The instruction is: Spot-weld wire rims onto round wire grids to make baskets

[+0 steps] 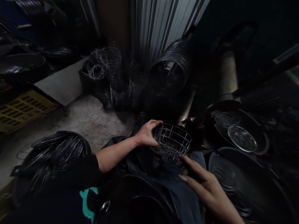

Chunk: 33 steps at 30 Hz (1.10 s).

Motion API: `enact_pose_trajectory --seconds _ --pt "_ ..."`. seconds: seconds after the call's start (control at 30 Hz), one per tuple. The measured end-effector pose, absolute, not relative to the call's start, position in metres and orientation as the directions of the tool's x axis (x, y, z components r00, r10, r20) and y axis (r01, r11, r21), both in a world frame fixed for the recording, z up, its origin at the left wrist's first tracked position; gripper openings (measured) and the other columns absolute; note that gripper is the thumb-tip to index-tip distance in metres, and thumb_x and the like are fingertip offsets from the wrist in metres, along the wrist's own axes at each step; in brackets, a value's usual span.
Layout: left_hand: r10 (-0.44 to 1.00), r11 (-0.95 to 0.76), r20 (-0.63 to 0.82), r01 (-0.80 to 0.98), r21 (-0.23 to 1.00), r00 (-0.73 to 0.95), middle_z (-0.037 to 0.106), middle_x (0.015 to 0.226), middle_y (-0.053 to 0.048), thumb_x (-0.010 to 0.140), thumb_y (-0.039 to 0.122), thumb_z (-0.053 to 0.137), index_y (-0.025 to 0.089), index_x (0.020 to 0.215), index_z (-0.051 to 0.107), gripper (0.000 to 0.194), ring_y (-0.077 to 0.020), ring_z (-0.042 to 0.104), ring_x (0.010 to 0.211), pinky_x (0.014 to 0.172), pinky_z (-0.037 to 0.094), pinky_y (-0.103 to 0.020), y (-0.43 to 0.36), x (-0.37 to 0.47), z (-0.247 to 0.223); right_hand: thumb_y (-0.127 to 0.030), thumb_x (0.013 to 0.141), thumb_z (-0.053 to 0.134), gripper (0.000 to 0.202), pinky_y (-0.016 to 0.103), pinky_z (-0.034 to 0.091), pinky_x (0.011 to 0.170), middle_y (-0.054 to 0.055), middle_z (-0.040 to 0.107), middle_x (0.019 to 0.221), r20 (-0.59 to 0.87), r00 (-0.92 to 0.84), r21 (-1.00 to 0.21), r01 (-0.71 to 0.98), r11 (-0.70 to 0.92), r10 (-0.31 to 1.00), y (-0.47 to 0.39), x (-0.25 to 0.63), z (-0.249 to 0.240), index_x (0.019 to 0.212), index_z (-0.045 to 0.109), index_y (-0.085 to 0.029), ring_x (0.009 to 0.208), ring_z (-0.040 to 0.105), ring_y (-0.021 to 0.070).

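A round wire basket [174,133] of thin metal rods is held above the lap, its rim toward the far side. My left hand [149,133] grips its left side, thumb near and fingers at the rim. At the basket's near right edge is my right hand [201,180], fingers apart and stretched toward the wire; whether the fingertips touch it I cannot tell. Just beyond the basket stands a dark metal fixture with a copper-coloured tip [190,119] and a pale rod [188,109].
Stacks of wire rings [119,90] and a large wire coil [169,71] stand at the back. A tub of cut wires [58,152] is at left, near a yellow crate [23,109]. Dark basins [261,146] with round wire pieces lie right, below a thick post [229,73].
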<state>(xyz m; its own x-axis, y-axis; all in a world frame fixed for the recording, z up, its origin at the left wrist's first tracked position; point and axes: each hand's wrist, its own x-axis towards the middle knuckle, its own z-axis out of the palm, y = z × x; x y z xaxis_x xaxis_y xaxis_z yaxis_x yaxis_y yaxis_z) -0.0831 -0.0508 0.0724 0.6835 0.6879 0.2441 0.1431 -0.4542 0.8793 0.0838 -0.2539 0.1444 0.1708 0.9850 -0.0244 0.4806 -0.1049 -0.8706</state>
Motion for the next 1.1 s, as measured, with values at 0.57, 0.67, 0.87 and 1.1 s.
enact_pose_trajectory --seconds 0.57,0.67,0.87,1.1 --pt "0.673 -0.557 0.293 0.206 0.805 0.679 0.052 0.12 -0.01 0.038 0.037 0.084 0.014 0.128 0.051 0.098 -0.0268 0.053 0.11 0.102 0.044 -0.04 -0.066 -0.063 0.081 -0.029 0.09 0.05 0.026 0.026 0.05 0.067 0.004 0.067 0.086 -0.293 -0.407 -0.922 0.361 -0.142 0.865 -0.216 0.061 0.144 0.1 0.072 -0.02 0.071 0.062 0.0151" --pt "0.658 -0.565 0.293 0.198 0.801 0.693 0.052 0.121 -0.01 0.039 0.033 0.083 0.015 0.129 0.049 0.098 -0.0273 0.053 0.111 0.102 0.044 -0.041 -0.07 -0.057 0.084 -0.024 0.087 0.049 0.029 0.03 0.051 0.074 0.005 0.068 0.08 -0.266 -0.326 -0.928 0.34 -0.15 0.907 -0.204 0.044 0.125 0.104 0.071 -0.017 0.073 0.064 0.0169" --pt "0.665 -0.52 0.262 0.181 0.835 0.7 0.051 0.121 -0.009 0.038 0.03 0.084 0.017 0.129 0.05 0.098 -0.0267 0.053 0.112 0.103 0.044 -0.039 -0.069 -0.065 0.083 -0.032 0.09 0.049 0.039 0.04 0.044 0.095 0.007 0.071 0.093 -0.274 -0.265 -0.955 0.184 -0.231 0.924 -0.219 0.054 0.124 0.125 0.06 -0.017 0.1 0.063 0.0204" --pt "0.67 -0.53 0.272 0.189 0.827 0.69 0.052 0.122 -0.008 0.04 0.031 0.084 0.017 0.128 0.051 0.094 -0.026 0.053 0.113 0.102 0.044 -0.037 -0.064 -0.072 0.078 -0.036 0.08 0.065 0.035 0.035 0.05 0.078 0.007 0.07 0.087 -0.293 0.077 -0.956 -0.05 -0.29 0.953 -0.242 0.075 0.13 0.111 0.069 -0.019 0.068 0.063 0.0158"
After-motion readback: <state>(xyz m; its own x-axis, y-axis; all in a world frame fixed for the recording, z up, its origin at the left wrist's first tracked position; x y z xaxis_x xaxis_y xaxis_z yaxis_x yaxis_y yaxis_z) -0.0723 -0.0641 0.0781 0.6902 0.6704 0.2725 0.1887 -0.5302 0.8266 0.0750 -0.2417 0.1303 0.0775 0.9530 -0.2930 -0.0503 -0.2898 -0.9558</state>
